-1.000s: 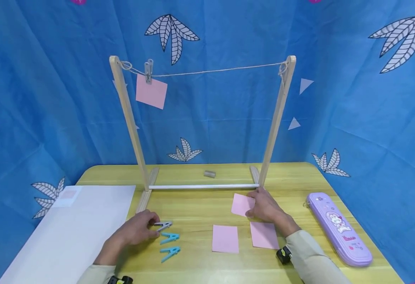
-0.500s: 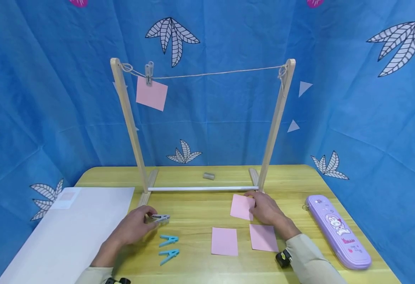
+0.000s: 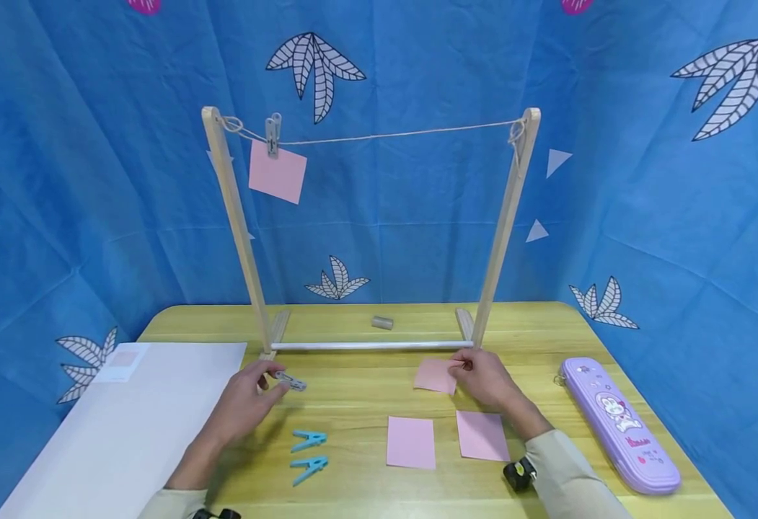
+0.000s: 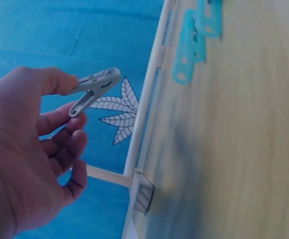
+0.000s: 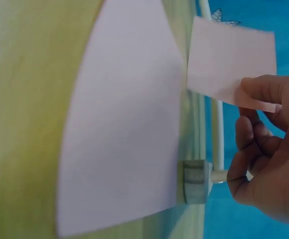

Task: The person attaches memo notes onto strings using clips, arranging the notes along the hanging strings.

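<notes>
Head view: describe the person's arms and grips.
The left sleeve and right sleeve are plain, pale beige; a yellow-marked black device sits by the right, a second device, also black, by the left. The left grip and right grip are ungloved.

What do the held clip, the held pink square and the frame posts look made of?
Clip: plastic or metal, can't tell; even grey, soft sheen.
Pink square: likely matte paper; thin, no gloss.
Posts: probably smooth wood; pale tan colour.

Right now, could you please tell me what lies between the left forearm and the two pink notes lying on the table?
Two blue clothespins lie there, as the head view shows.
</notes>
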Tool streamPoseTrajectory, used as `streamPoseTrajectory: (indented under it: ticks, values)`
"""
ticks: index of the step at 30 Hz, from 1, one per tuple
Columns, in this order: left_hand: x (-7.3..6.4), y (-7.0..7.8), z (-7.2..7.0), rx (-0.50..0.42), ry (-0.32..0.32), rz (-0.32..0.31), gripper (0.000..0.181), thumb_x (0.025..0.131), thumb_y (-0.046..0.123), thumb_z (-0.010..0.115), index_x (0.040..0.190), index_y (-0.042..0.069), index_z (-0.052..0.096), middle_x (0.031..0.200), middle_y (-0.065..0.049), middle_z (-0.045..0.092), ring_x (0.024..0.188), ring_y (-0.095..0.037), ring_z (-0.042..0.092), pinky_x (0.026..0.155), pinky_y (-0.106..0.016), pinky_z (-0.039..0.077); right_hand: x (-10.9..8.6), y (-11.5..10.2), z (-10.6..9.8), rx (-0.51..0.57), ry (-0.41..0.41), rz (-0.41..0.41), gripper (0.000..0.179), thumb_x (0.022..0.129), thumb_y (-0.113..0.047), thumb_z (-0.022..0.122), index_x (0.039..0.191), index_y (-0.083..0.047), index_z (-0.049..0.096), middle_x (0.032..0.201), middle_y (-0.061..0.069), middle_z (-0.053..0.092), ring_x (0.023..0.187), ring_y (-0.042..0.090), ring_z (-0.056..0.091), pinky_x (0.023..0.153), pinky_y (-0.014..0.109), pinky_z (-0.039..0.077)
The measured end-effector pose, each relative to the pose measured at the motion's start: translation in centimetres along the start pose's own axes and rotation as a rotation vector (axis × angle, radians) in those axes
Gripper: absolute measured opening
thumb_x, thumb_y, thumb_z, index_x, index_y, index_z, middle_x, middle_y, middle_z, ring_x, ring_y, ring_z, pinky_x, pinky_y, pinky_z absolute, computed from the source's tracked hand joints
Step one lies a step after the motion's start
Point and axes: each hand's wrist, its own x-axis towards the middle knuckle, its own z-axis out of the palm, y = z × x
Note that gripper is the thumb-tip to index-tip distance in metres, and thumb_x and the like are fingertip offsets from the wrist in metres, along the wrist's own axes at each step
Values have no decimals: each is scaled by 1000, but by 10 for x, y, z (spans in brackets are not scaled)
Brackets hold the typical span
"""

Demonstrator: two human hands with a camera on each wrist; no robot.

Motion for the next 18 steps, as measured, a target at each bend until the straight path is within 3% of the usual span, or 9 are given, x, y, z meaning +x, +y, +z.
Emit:
streamPoseTrajectory:
  ticks: [5, 11, 18]
  values:
    - [0, 12, -4, -40, 79, 22, 31, 89, 26, 69, 117, 12, 64, 101, -5, 61, 83, -18, 52, 64, -25, 39, 2, -5, -3, 64, -21, 1, 3, 92, -20, 67, 91, -20, 70, 90, -2, 64, 80, 13, 53, 70, 29, 43]
    - [1, 27, -10, -49, 148, 57, 31, 88, 26, 71, 115, 13, 64, 95, -2, 59, 82, -19, 52, 62, -24, 38, 5, -16, -8, 117, -25, 13, 6, 94, -19, 63, 98, -19, 68, 86, -1, 63, 80, 17, 52, 64, 30, 42]
    - [4, 40, -13, -31, 175, 107, 31, 88, 25, 71, 116, 14, 63, 96, -1, 57, 82, -17, 52, 68, -27, 41, 5, -26, -11, 109, 0, -28, 16, 95, -20, 62, 109, -16, 68, 87, 0, 63, 80, 16, 54, 63, 29, 42]
